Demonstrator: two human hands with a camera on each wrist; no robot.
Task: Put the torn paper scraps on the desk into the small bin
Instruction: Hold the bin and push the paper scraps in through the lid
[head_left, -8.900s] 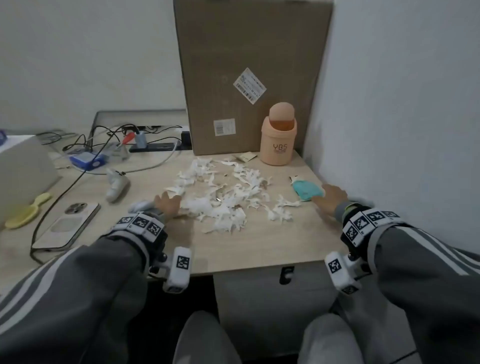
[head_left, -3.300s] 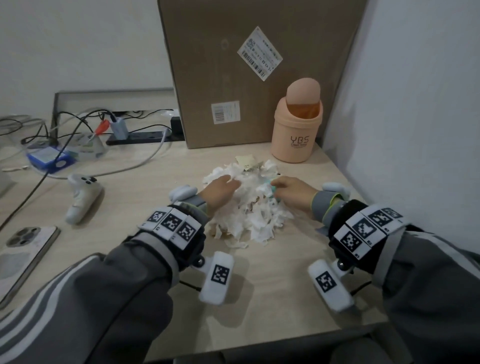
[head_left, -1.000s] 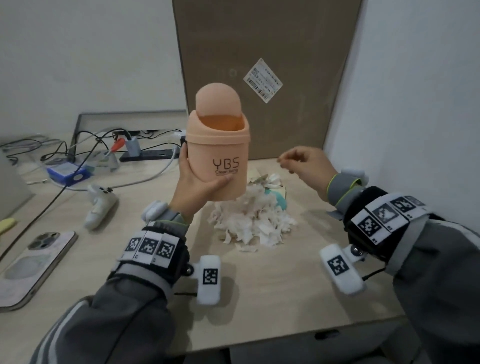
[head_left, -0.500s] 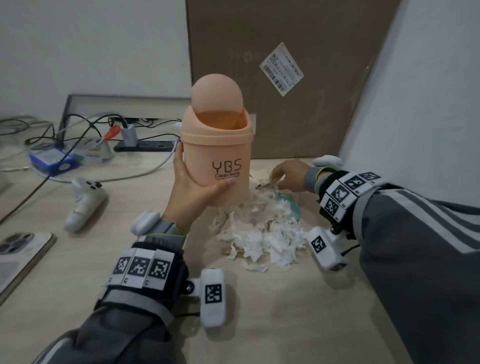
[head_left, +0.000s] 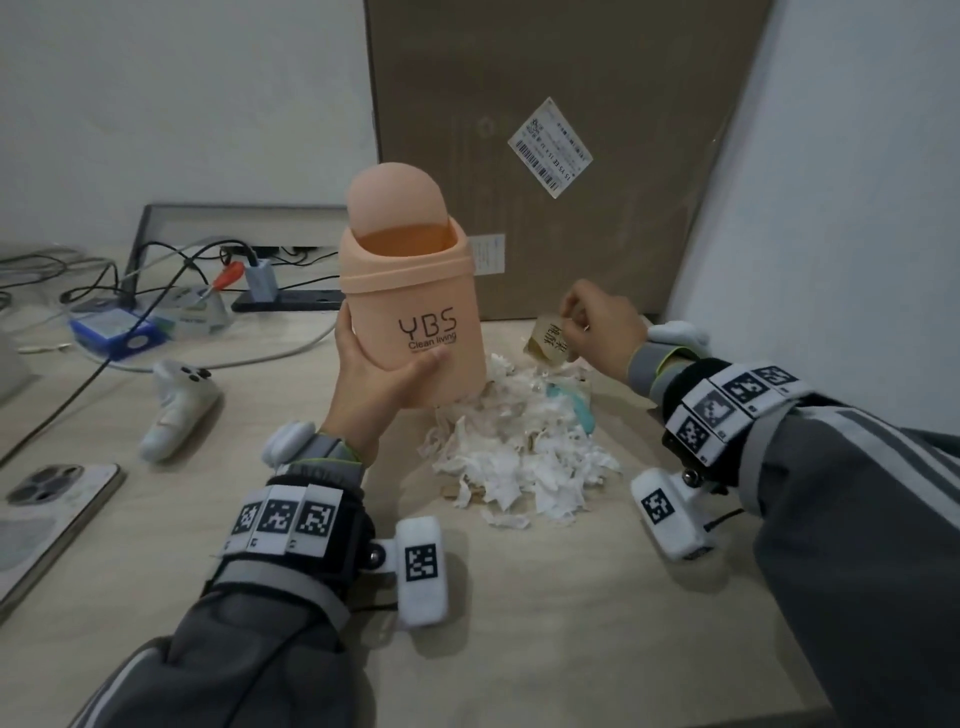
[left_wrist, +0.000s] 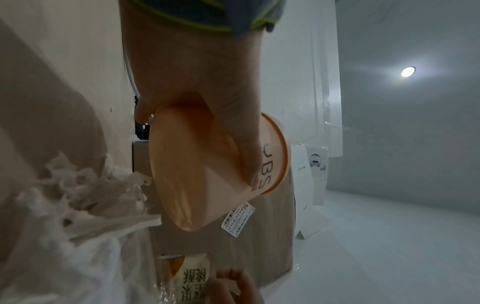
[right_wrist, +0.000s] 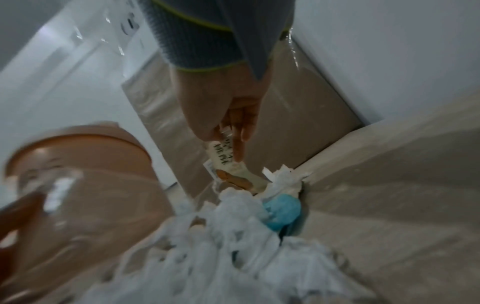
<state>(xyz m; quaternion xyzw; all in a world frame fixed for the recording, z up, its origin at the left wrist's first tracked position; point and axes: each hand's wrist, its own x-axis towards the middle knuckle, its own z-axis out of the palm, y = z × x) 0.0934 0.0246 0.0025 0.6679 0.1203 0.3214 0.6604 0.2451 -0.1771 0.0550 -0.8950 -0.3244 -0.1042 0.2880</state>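
My left hand (head_left: 382, 371) grips the small peach bin (head_left: 413, 301) round its lower body and holds it upright above the desk, its swing lid tipped back. From below, the left wrist view shows the bin (left_wrist: 197, 176) with my thumb across its side. White torn paper scraps (head_left: 514, 457) lie heaped on the desk just right of the bin. My right hand (head_left: 597, 332) pinches a small printed wrapper (head_left: 548, 343) lifted off the far edge of the heap; the right wrist view shows the wrapper (right_wrist: 226, 162) hanging from my fingertips.
A tall cardboard box (head_left: 545, 130) leans against the wall behind the heap. A teal object (head_left: 574, 410) is half buried in the scraps. Left of the bin lie a white game controller (head_left: 174, 410), a phone (head_left: 47, 514), cables and a power strip (head_left: 291, 299). The wall stands close on the right.
The scattered scraps were gathered into one heap. My left hand picked up the bin and holds it beside the heap. My right hand dipped to the heap's far edge and lifted a wrapper.
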